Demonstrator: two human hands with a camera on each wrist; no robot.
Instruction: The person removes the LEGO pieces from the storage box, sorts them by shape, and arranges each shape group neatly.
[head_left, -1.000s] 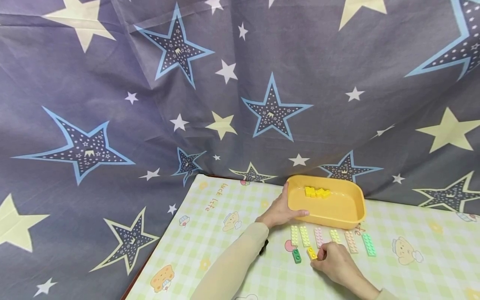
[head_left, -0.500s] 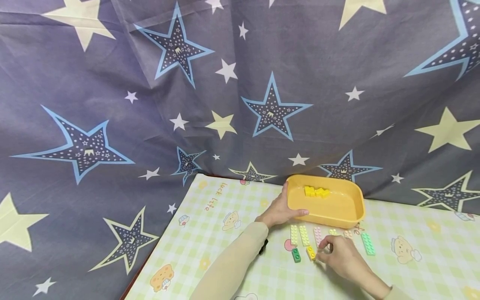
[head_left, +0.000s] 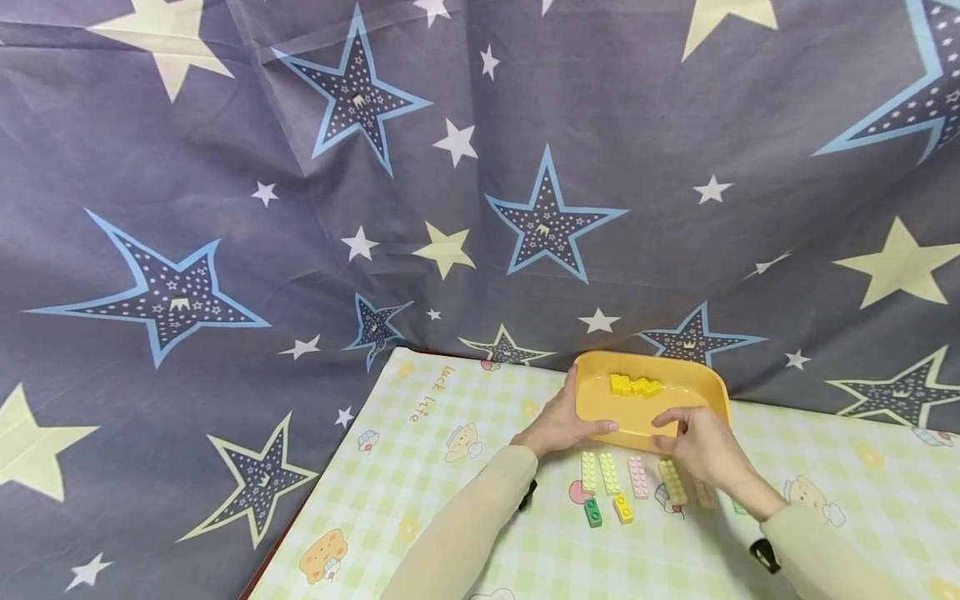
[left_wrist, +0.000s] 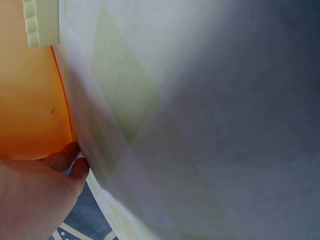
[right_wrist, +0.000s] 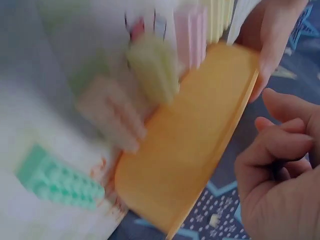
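My left hand (head_left: 558, 421) grips the left end of a yellow plastic tray (head_left: 697, 417), its thumb over the near rim. In the left wrist view the thumb and a finger meet the tray's edge. My right hand (head_left: 705, 446) hovers over the tray's near side, bent fingers apart from the thumb, with nothing held. Inside the tray lie several yellow bricks (head_left: 633, 385). In front of it stands a row of long studded bricks: a pink one (head_left: 637, 477), a pale yellow-green one (head_left: 672, 483), and a mint green one (right_wrist: 60, 177), mostly hidden by the right arm in the head view.
Nearer than the row lie a small green brick (head_left: 593, 512) and a small yellow brick (head_left: 623, 508). A checked cloth (head_left: 420, 483) covers the table. Behind it hangs a dark curtain (head_left: 480, 108) with a star print.
From beside the small yellow brick, my right hand has moved away and up over the tray's near side. That brick stays on the cloth. The left hand keeps its hold on the tray.
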